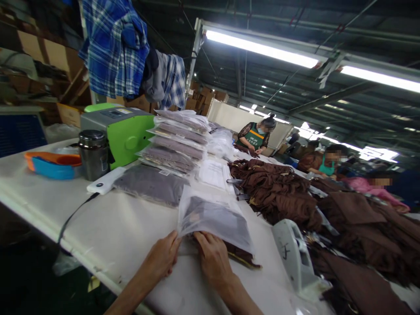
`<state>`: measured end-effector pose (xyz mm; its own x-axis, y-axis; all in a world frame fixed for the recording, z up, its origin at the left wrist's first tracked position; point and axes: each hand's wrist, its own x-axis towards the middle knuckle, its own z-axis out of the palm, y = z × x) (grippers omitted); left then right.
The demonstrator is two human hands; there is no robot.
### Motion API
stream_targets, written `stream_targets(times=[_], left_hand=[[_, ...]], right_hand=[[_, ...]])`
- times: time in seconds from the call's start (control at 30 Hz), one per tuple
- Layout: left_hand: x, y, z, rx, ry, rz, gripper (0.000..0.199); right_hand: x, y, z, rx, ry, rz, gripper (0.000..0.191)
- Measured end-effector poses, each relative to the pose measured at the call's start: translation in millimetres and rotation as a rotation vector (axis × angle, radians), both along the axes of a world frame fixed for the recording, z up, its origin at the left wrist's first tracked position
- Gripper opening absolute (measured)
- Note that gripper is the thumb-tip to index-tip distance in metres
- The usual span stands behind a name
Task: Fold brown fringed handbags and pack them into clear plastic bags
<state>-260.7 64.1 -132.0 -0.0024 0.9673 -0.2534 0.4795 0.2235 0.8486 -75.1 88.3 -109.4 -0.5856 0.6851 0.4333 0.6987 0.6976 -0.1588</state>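
Observation:
A translucent plastic bag (216,218) with a folded dark brown garment (243,256) partly inside lies on the white table in front of me. My left hand (166,251) is closed on the bag's near left corner, thumb and fingers pinched together. At the bag's near edge, my right hand (213,258) has its fingers curled over the plastic; its thumb is hidden. Some of the garment sticks out of the bag beyond my right hand. A flat bagged garment (151,183) lies just behind, and a stack of bagged garments (177,142) rises farther back.
Left on the table (138,227) are a steel cup (92,155), a green-grey machine (127,133), a white corded device (106,180) and an orange-and-blue tape dispenser (54,165). Right are a pale tape dispenser (292,249) and brown garment piles (278,192). A co-worker (254,135) works beyond.

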Motion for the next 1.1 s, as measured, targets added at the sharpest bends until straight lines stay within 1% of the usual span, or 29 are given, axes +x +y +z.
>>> stream_targets(times=[0.07, 0.13, 0.17, 0.2, 0.23, 0.27, 0.3, 0.33, 0.37, 0.4, 0.43, 0.5, 0.57, 0.6, 0.63, 0.7, 0.77, 0.83, 0.9, 0.97, 1.03, 1.1], left_hand=[[-7, -6, 2.1, 0.054, 0.2, -0.026, 0.021], [-16, -13, 3.6, 0.125, 0.502, -0.036, 0.02], [-21, -17, 3.8, 0.187, 0.645, -0.012, 0.021], [-23, -20, 3.6, 0.282, 0.75, 0.031, 0.022], [-24, -24, 2.9, 0.422, 0.798, 0.086, 0.022], [-22, -26, 1.8, 0.603, 0.808, 0.127, 0.023], [-16, -28, 0.3, 0.797, 0.791, 0.13, 0.023], [-6, -30, -1.5, 0.966, 0.758, 0.085, 0.022], [6, -30, -3.5, 1.09, 0.721, -0.008, 0.02], [22, -29, -5.4, 1.17, 0.688, -0.125, 0.02], [38, -26, -7.4, 1.217, 0.668, -0.239, 0.024], [73, -14, -11.2, 1.276, 0.655, -0.405, 0.036], [103, 3, -14.6, 1.302, 0.661, -0.498, 0.043], [116, 13, -15.8, 1.29, 0.664, -0.532, 0.045], [128, 23, -16.5, 1.254, 0.662, -0.565, 0.046], [146, 40, -16.1, 1.127, 0.637, -0.634, 0.046], [158, 51, -13.6, 0.995, 0.606, -0.689, 0.043], [165, 55, -11.0, 0.917, 0.598, -0.71, 0.039], [168, 53, -10.0, 0.903, 0.618, -0.694, 0.04], [169, 50, -11.1, 0.91, 0.639, -0.674, 0.046], [170, 50, -13.4, 0.905, 0.638, -0.638, 0.052], [170, 54, -15.6, 0.851, 0.608, -0.585, 0.056]], right_hand=[[-6, 12, -4.5, 0.015, -0.006, -0.011, 0.047], [-17, 22, -7.7, 0.034, 0.008, -0.009, 0.041], [-22, 25, -8.5, 0.043, 0.021, -0.002, 0.038], [-26, 26, -8.9, 0.051, 0.034, 0.004, 0.035], [-28, 23, -8.9, 0.056, 0.044, 0.011, 0.033], [-26, 18, -8.7, 0.065, 0.064, 0.025, 0.029], [-21, 11, -8.4, 0.074, 0.099, 0.046, 0.025], [-11, 3, -8.1, 0.083, 0.146, 0.066, 0.02], [3, -6, -8.0, 0.094, 0.202, 0.073, 0.016], [20, -14, -7.9, 0.107, 0.265, 0.051, 0.016], [39, -20, -8.1, 0.111, 0.33, -0.01, 0.016], [80, -23, -9.4, 0.061, 0.449, -0.238, 0.014], [115, -16, -12.7, -0.052, 0.548, -0.445, 0.021], [127, -10, -14.8, -0.111, 0.582, -0.505, 0.023], [135, -4, -16.8, -0.158, 0.606, -0.532, 0.022], [142, 7, -19.4, -0.207, 0.64, -0.54, 0.012], [140, 13, -19.0, -0.238, 0.685, -0.538, 0.015], [136, 13, -16.5, -0.257, 0.735, -0.532, 0.016], [135, 8, -14.2, -0.278, 0.77, -0.522, 0.016], [137, 1, -14.2, -0.296, 0.787, -0.51, 0.015], [137, -8, -17.4, -0.308, 0.79, -0.491, 0.014], [135, -18, -23.3, -0.318, 0.785, -0.461, 0.014]])
